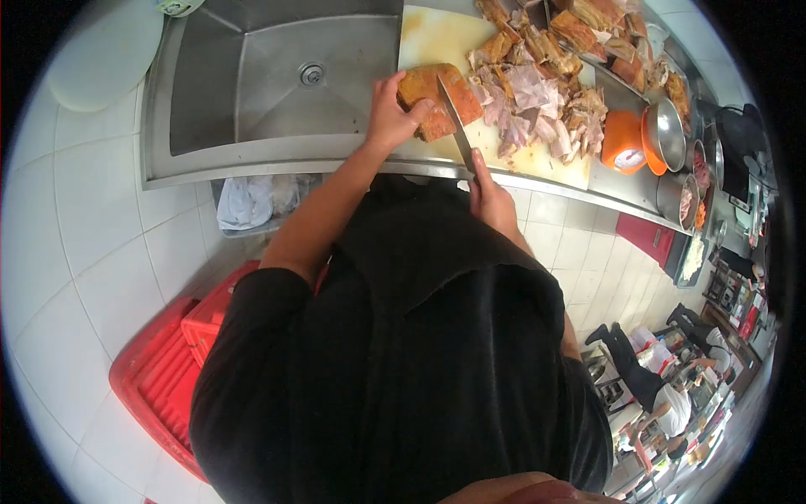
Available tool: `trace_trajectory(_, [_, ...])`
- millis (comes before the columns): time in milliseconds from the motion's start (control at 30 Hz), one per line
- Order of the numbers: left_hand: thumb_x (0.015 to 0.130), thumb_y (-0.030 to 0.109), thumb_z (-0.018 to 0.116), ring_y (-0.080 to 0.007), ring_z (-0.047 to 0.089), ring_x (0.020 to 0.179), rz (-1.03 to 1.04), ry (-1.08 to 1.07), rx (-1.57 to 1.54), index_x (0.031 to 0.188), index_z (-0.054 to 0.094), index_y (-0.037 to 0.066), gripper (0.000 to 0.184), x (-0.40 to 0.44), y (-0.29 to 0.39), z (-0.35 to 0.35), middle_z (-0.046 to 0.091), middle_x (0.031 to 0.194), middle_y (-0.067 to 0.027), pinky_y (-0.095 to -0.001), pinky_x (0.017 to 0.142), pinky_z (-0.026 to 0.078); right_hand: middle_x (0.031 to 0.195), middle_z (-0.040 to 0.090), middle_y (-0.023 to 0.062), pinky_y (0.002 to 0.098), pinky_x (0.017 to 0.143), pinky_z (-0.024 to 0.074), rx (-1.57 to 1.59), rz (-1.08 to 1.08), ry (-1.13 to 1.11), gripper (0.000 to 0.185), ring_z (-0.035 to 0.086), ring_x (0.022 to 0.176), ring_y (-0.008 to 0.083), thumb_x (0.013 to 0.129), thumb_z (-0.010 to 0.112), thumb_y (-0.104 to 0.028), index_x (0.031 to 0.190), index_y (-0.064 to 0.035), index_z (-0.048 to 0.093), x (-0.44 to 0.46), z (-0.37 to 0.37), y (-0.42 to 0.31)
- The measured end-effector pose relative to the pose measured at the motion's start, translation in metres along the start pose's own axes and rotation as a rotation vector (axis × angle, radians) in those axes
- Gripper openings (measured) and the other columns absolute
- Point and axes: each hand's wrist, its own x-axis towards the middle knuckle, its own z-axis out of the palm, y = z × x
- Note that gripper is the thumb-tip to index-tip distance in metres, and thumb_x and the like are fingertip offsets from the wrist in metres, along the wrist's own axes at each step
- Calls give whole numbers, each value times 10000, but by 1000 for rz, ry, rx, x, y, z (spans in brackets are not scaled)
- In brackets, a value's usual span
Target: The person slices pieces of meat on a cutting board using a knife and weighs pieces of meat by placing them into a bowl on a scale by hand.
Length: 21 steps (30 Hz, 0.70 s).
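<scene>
A browned slab of cooked meat (pixel 430 91) lies on the pale cutting board (pixel 424 38) beside the sink. My left hand (pixel 396 113) presses on the slab's left side, thumb bent over its near edge. In my right hand (pixel 491 202) is the handle of a long knife (pixel 457 130), fingers wrapped around it. The blade reaches over the slab toward its right part; whether it has cut in, I cannot tell. Just right of the slab, sliced and torn meat pieces (pixel 533 97) spread over the board.
The steel sink (pixel 269 76) is on the left. More meat chunks (pixel 588 29) fill a tray at the back right. An orange scale (pixel 623 143) and metal bowls (pixel 667 134) stand on the right. Red crates (pixel 164 378) sit lower left. People (pixel 651 378) work in the background.
</scene>
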Motion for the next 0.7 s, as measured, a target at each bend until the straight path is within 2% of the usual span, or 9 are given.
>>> trace_trajectory(33, [811, 343, 857, -388, 510, 1293, -12, -21, -3, 1435, 495, -8, 802, 0, -1, -1, 492, 1372, -227, -456, 1103, 443, 927, 717, 266, 544, 713, 550, -24, 22, -43, 771, 704, 818, 455, 1013, 625, -144, 1658, -312, 238, -4, -11, -9])
trace_trajectory(133, [817, 337, 850, -396, 509, 1295, 47, -31, 6, 1431, 494, -17, 793, 3, -10, 0, 498, 1375, -236, -462, 1109, 440, 796, 689, 253, 533, 716, 539, -173, 136, -135, 731, 685, 765, 455, 1009, 626, -133, 1644, -300, 307, -3, -40, -38])
trace_trajectory(233, [816, 342, 849, -401, 506, 1309, 40, -41, 25, 1434, 503, -12, 792, 5, -8, -3, 508, 1386, -237, -460, 1122, 435, 769, 685, 255, 548, 718, 534, -236, 161, -181, 727, 683, 756, 459, 1014, 620, -167, 1644, -333, 298, 5, -58, -59])
trace_trajectory(333, [813, 354, 853, -401, 500, 1332, 40, -63, -6, 1436, 509, -17, 802, 6, -9, -6, 514, 1409, -237, -456, 1135, 428, 750, 694, 241, 554, 647, 555, -279, 58, -147, 778, 685, 684, 445, 1002, 635, -178, 1659, -309, 241, 7, -58, -59])
trace_trajectory(533, [817, 363, 849, -398, 511, 1333, 61, -71, -49, 1425, 525, -26, 792, 9, -16, -3, 518, 1428, -241, -453, 1128, 437, 766, 687, 273, 570, 705, 550, -250, 32, -154, 719, 682, 714, 468, 993, 631, -146, 1638, -246, 327, 17, -74, -78])
trace_trajectory(700, [846, 343, 838, -399, 531, 1317, 83, -58, -46, 1424, 554, 1, 729, 7, -10, -6, 540, 1400, -236, -453, 1126, 438, 775, 680, 305, 582, 735, 545, -190, -46, -171, 706, 682, 746, 489, 989, 612, -114, 1633, -220, 342, 46, -76, -79])
